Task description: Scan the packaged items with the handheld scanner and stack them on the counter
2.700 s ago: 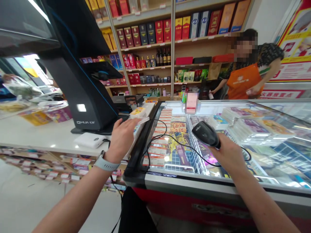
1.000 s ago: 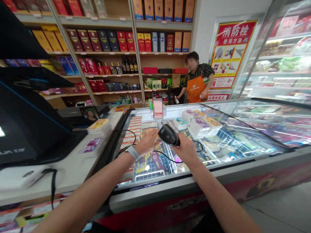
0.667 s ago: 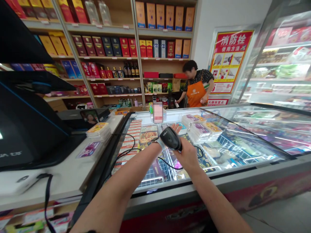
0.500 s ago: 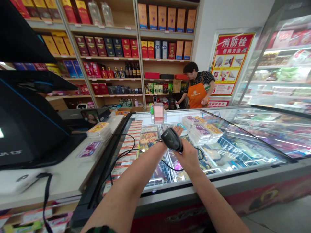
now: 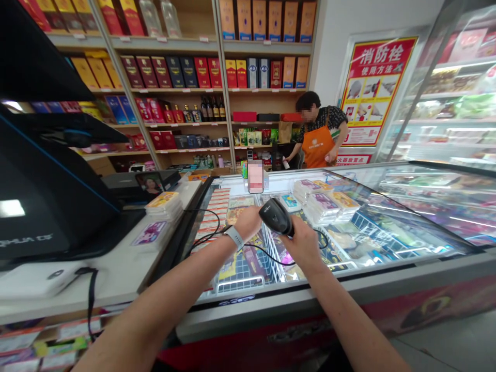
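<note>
My right hand [image 5: 304, 243] is wrapped round the handle of a black barcode scanner [image 5: 276, 216], held above the glass top of a chest freezer. Left of the scanner's head is my left hand [image 5: 248, 223], with a pale watch band [image 5: 234, 236] at its wrist. Its fingers are turned away and partly hidden, so I cannot see what they hold, if anything. Just beyond the scanner a flat blue-and-white pack [image 5: 290, 202] lies on the glass. Stacks of flat purple and yellow packs [image 5: 324, 204] stand to its right. The scanner's black cable [image 5: 271, 257] loops below both hands.
More flat packs [image 5: 165, 204] are piled on the counter [image 5: 116, 279] at left, near a dark checkout machine [image 5: 42, 191]. Beyond the freezer [image 5: 349, 283], a person in an orange apron [image 5: 318, 147] bends beside shelves of boxes. A small display stand [image 5: 256, 176] rises from the freezer's far side.
My left hand has drawn back leftward from near the blue-and-white pack to beside the scanner's head. The scanner stays in my right hand, almost in the same place.
</note>
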Demonstrator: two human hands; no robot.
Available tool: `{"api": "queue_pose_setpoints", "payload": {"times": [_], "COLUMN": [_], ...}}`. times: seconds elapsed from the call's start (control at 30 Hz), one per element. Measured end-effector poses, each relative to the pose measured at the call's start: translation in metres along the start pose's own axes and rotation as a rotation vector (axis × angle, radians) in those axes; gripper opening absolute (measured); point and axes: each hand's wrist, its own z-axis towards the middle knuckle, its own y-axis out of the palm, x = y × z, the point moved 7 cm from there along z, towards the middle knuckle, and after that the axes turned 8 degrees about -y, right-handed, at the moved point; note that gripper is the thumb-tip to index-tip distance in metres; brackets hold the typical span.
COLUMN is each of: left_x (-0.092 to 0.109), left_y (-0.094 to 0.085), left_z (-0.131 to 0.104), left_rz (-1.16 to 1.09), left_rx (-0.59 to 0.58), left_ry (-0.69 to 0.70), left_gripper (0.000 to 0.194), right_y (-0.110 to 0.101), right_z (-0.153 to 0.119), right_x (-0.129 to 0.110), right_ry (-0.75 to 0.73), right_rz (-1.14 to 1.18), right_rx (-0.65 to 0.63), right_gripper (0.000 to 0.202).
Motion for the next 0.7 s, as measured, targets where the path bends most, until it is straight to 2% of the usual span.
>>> {"api": "queue_pose_setpoints", "payload": {"times": [0.07,0.17,0.27,0.37,0.47,0.57,0.7], "left_x": [-0.015,-0.036,-0.061,-0.087,-0.1,-0.1,-0.093], "left_y": [-0.017,-0.043,-0.06,-0.062,-0.057,-0.056,-0.061], "left_z": [-0.016,-0.036,-0.049,-0.056,-0.057,-0.057,-0.058], "left_rz": [0.042,0.066,-0.088,-0.317,-0.545,-0.809,-0.987], "left_rx": [0.011,0.055,0.126,0.187,0.214,0.23,0.27], "left_ry": [-0.027,-0.06,-0.143,-0.253,-0.294,-0.29,-0.293], "left_gripper": [0.033,0.058,0.062,0.054,0.054,0.052,0.049], "right_y": [-0.001,-0.001,0.0,0.001,0.001,0.003,0.008], "right_z": [0.0,0.0,0.0,0.0,0.001,0.001,0.001], "right_x": [0.001,0.003,0.004,0.005,0.004,0.002,-0.003], "right_ry": [0.015,0.048,0.08,0.091,0.053,0.019,-0.045], "right_rz": [0.004,0.023,0.055,0.086,0.106,0.11,0.106], "right_rx": [0.004,0.0,-0.02,-0.041,-0.053,-0.074,-0.118], "right_gripper": [0.016,0.013,0.014,0.015,0.019,0.019,0.015]}}
